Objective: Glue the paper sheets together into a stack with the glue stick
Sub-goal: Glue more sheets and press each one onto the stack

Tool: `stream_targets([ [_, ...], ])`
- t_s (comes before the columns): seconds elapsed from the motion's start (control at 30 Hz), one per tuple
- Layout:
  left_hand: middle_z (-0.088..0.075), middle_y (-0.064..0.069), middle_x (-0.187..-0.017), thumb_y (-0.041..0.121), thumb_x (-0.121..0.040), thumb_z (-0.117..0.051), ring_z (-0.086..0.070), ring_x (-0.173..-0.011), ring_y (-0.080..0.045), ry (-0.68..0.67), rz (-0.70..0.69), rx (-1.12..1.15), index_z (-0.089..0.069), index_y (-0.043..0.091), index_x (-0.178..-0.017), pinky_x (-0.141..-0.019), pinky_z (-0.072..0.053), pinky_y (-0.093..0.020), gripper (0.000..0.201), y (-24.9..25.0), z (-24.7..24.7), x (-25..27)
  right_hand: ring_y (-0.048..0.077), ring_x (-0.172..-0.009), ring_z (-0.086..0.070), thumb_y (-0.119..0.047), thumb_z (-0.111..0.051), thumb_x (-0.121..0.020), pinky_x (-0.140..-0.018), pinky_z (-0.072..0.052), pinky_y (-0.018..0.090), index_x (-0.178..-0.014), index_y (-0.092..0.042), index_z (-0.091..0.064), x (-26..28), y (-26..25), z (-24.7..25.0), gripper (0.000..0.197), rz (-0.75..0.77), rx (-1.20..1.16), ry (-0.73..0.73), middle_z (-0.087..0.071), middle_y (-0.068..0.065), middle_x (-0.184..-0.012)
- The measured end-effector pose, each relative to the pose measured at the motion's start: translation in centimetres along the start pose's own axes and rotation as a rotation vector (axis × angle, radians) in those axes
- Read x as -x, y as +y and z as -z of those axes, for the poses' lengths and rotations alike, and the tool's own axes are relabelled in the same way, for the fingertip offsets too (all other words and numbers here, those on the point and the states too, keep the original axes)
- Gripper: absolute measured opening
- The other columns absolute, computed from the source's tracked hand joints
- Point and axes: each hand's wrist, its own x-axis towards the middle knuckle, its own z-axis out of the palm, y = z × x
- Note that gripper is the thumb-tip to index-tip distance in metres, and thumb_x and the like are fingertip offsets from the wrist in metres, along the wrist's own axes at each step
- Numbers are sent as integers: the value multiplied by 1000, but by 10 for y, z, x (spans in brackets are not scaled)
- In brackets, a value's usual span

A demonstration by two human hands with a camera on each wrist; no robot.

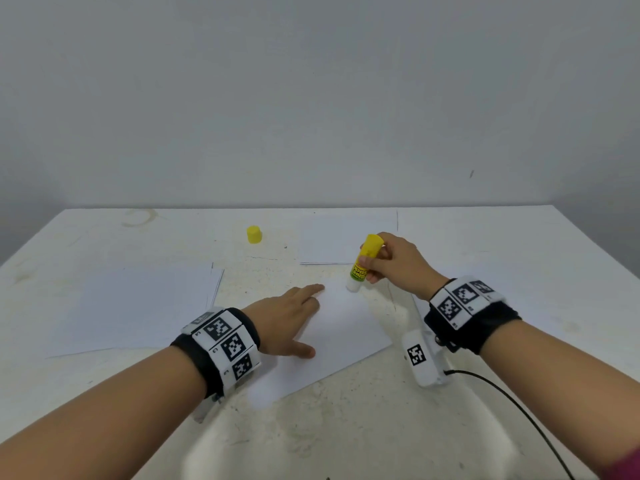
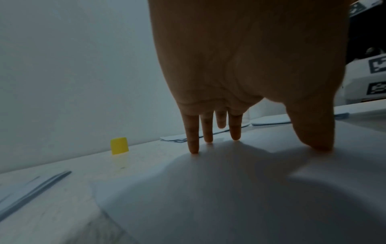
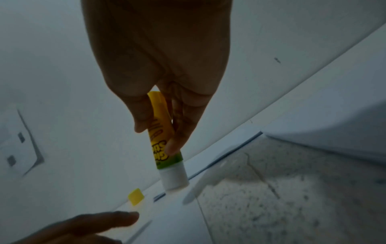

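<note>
Right hand (image 1: 394, 263) clamps upright yellow-green glue stick (image 1: 365, 261), white tip down at far corner of white paper sheet (image 1: 346, 327). Left hand (image 1: 287, 320), fingers straight and spread, presses sheet flat. Yellow cap (image 1: 254, 234) stands apart on stained white table (image 1: 346, 427).

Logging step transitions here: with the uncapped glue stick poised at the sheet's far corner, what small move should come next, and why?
Probably lower the glue stick onto the middle sheet and drag it along the edge. The right hand grips it tip-down at the far corner, the yellow cap is off, and the left hand presses the sheet flat with straight fingers.
</note>
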Motion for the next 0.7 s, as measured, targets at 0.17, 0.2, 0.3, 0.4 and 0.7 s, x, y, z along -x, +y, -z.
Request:
stream_targets([
  [0.17, -9, -3, -160, 59, -88, -53, -19, -142, -20, -47, 6, 6, -14, 13, -152, -114, -28, -36, 88, -1, 3, -3, 22, -70, -63, -14, -65, -89, -78, -54, 35, -106, -6, -55, -12, -3, -27, 21, 54, 174, -26, -66, 13, -95],
  [0.2, -10, -2, -160, 59, -88, -54, -20, -142, -20, -48, 8, 6, -14, 13, -152, -113, -28, -35, 88, -1, 4, -3, 22, -74, -62, -15, -64, -89, -78, -52, 35, -105, -8, -54, -12, -4, -30, 20, 66, 219, -48, -64, 11, -94],
  [0.3, -12, -1, -160, 59, -87, -56, -21, -141, -20, -45, 10, 7, -15, 16, -152, -113, -29, -34, 88, -2, 4, -4, 20, -77, -56, -17, -63, -90, -76, -47, 31, -102, -9, -54, -7, -7, -30, 18, 119, 395, -126, -59, 3, -84],
  [0.4, -16, 0, -158, 59, -84, -60, -24, -140, -19, -38, 6, 44, -14, 23, -152, -112, -30, -35, 89, -4, 3, -6, 19, -77, -56, -18, -64, -90, -79, -48, 34, -106, -6, -55, 4, -9, -20, 22, 117, 474, -199, -61, 4, -86],
  [0.7, -14, 0, -156, 61, -83, -59, -23, -139, -19, -67, 20, -2, -15, 34, -152, -107, -37, -40, 86, -4, 6, -11, 14, -65, -58, -21, -64, -90, -69, -50, 28, -102, -8, -55, 54, -3, 6, 20, 67, 540, -338, -62, 5, -79],
])
